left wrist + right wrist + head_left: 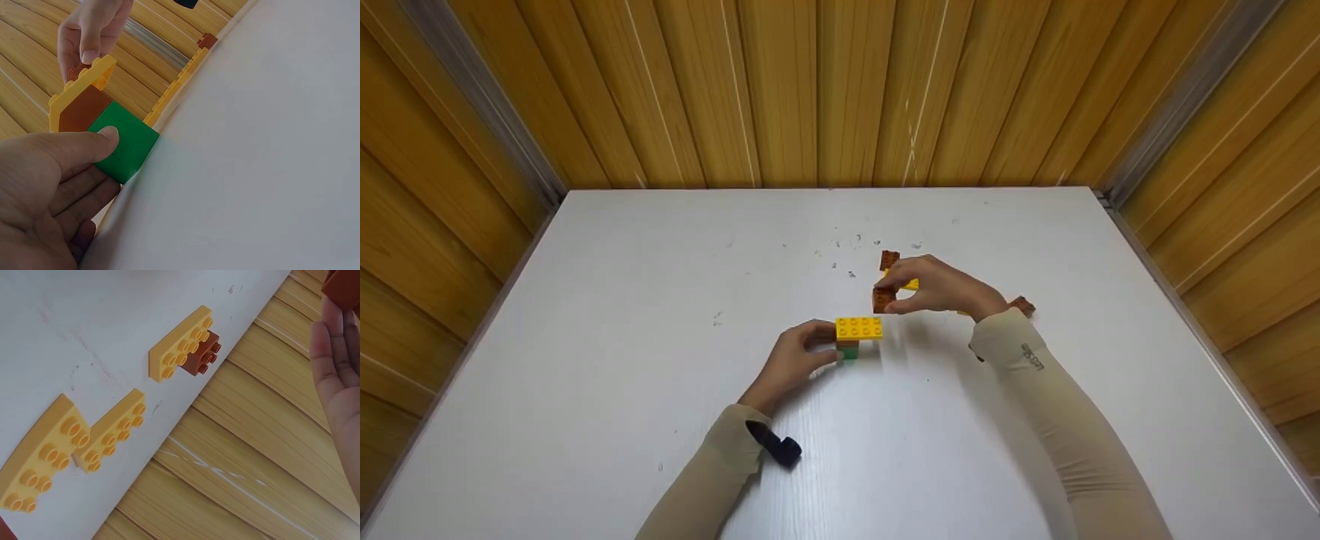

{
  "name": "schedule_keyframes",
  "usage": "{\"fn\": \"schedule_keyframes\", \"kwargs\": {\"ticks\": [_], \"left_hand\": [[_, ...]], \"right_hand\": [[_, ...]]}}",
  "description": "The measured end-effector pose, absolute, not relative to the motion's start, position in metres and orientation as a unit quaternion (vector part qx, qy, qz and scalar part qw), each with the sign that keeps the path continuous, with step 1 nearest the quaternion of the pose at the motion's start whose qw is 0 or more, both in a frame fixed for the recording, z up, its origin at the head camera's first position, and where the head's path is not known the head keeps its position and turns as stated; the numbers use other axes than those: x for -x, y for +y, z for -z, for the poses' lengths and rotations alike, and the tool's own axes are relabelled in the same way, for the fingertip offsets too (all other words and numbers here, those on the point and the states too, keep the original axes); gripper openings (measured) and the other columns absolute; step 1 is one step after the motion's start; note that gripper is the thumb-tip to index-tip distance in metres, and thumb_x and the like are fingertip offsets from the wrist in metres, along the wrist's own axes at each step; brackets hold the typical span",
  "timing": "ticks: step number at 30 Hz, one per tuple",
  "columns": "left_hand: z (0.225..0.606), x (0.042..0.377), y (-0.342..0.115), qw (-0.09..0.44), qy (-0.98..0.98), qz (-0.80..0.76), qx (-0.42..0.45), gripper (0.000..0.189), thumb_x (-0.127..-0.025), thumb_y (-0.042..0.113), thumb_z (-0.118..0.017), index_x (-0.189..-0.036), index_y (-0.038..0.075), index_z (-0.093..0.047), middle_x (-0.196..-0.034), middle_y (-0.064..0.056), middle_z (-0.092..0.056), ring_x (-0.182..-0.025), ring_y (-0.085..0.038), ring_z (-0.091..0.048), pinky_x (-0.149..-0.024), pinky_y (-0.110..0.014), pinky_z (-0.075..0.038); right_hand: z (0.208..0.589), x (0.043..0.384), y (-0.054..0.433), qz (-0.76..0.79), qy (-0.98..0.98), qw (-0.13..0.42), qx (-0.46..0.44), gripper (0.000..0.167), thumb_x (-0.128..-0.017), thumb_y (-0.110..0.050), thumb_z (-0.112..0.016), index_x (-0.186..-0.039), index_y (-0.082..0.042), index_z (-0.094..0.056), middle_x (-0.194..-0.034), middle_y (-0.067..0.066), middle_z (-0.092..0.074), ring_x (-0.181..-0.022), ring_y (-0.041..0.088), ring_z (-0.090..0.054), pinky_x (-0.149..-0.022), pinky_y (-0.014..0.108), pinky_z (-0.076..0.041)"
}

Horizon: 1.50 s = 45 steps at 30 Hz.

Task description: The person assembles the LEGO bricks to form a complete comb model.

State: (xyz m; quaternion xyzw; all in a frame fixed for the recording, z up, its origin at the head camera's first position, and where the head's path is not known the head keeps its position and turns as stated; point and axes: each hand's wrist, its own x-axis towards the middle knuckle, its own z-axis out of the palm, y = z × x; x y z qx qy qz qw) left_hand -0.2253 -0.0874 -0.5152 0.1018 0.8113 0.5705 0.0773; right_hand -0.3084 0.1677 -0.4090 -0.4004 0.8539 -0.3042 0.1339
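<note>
A small stack of toy building bricks stands on the table, a green brick (126,140) at the bottom, a brown brick (84,109) above it and a yellow eight-stud brick (859,328) on top, jutting out to the right. My left hand (795,356) grips the stack low down, its thumb on the green brick in the left wrist view. Just above and right of the stack, my right hand (934,286) pinches a second brown brick (883,301) between thumb and fingers, apart from the yellow brick. That brown brick (343,289) is cut off in the right wrist view's corner.
Loose yellow bricks (115,430) lie on the white table (585,337) beyond and under my right arm. Near them are brown bricks (890,259), one more (1023,306) by the right wrist. Wood-patterned walls (780,90) border the table's back and sides.
</note>
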Motion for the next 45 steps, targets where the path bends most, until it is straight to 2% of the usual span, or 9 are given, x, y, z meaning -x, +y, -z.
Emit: {"fn": "schedule_keyframes", "kwargs": {"ticks": [9, 15, 22, 29, 38, 41, 45], "left_hand": [[0.515, 0.226, -0.088, 0.071, 0.804, -0.58, -0.114, 0.037, -0.083, 0.011, -0.074, -0.119, 0.01, -0.063, -0.12, -0.007, -0.067, -0.114, -0.021, -0.062, -0.102, -0.038, -0.047], [0.514, 0.224, -0.088, 0.071, 0.81, -0.571, -0.115, 0.037, -0.084, 0.011, -0.073, -0.12, 0.012, -0.063, -0.12, -0.006, -0.067, -0.114, -0.02, -0.062, -0.103, -0.038, -0.046], [0.513, 0.224, -0.088, 0.067, 0.812, -0.567, -0.119, 0.036, -0.084, 0.012, -0.073, -0.12, 0.012, -0.063, -0.12, -0.006, -0.067, -0.114, -0.021, -0.062, -0.105, -0.04, -0.044], [0.514, 0.225, -0.088, 0.073, 0.81, -0.571, -0.115, 0.037, -0.084, 0.011, -0.073, -0.12, 0.013, -0.063, -0.12, -0.003, -0.067, -0.114, -0.019, -0.062, -0.105, -0.039, -0.045], [0.516, 0.226, -0.088, 0.066, 0.806, -0.574, -0.127, 0.036, -0.084, 0.01, -0.073, -0.119, 0.012, -0.064, -0.119, -0.005, -0.068, -0.113, -0.021, -0.062, -0.105, -0.04, -0.045], [0.517, 0.226, -0.088, 0.065, 0.803, -0.579, -0.128, 0.036, -0.084, 0.01, -0.073, -0.118, 0.011, -0.064, -0.119, -0.007, -0.068, -0.113, -0.021, -0.062, -0.105, -0.04, -0.045], [0.517, 0.225, -0.088, 0.062, 0.806, -0.575, -0.127, 0.036, -0.084, 0.012, -0.074, -0.118, 0.011, -0.064, -0.119, -0.006, -0.067, -0.113, -0.021, -0.062, -0.104, -0.04, -0.045]], "right_hand": [[0.41, 0.306, 0.161, 0.301, 0.848, 0.13, 0.416, 0.035, -0.084, -0.019, -0.073, -0.116, -0.005, -0.069, -0.11, 0.007, -0.069, -0.1, 0.022, -0.063, -0.091, 0.045, -0.053], [0.41, 0.303, 0.156, 0.301, 0.844, 0.135, 0.424, 0.036, -0.084, -0.021, -0.073, -0.117, -0.007, -0.069, -0.108, 0.005, -0.067, -0.1, 0.022, -0.063, -0.091, 0.048, -0.052], [0.41, 0.301, 0.15, 0.296, 0.84, 0.129, 0.436, 0.034, -0.085, -0.02, -0.072, -0.117, -0.007, -0.069, -0.104, 0.004, -0.067, -0.098, 0.02, -0.063, -0.089, 0.039, -0.053], [0.412, 0.299, 0.144, 0.306, 0.83, 0.133, 0.446, 0.034, -0.085, -0.019, -0.073, -0.115, -0.005, -0.069, -0.106, 0.006, -0.068, -0.098, 0.021, -0.064, -0.09, 0.048, -0.053], [0.413, 0.296, 0.137, 0.298, 0.826, 0.132, 0.459, 0.034, -0.086, -0.022, -0.073, -0.116, -0.007, -0.07, -0.106, 0.003, -0.069, -0.097, 0.016, -0.064, -0.088, 0.031, -0.054], [0.414, 0.296, 0.136, 0.293, 0.828, 0.131, 0.46, 0.034, -0.086, -0.023, -0.073, -0.116, -0.008, -0.069, -0.107, 0.002, -0.069, -0.097, 0.015, -0.063, -0.088, 0.033, -0.054], [0.415, 0.295, 0.134, 0.296, 0.827, 0.13, 0.46, 0.036, -0.085, -0.023, -0.074, -0.117, -0.006, -0.069, -0.107, 0.005, -0.069, -0.097, 0.018, -0.064, -0.089, 0.043, -0.054]]}}
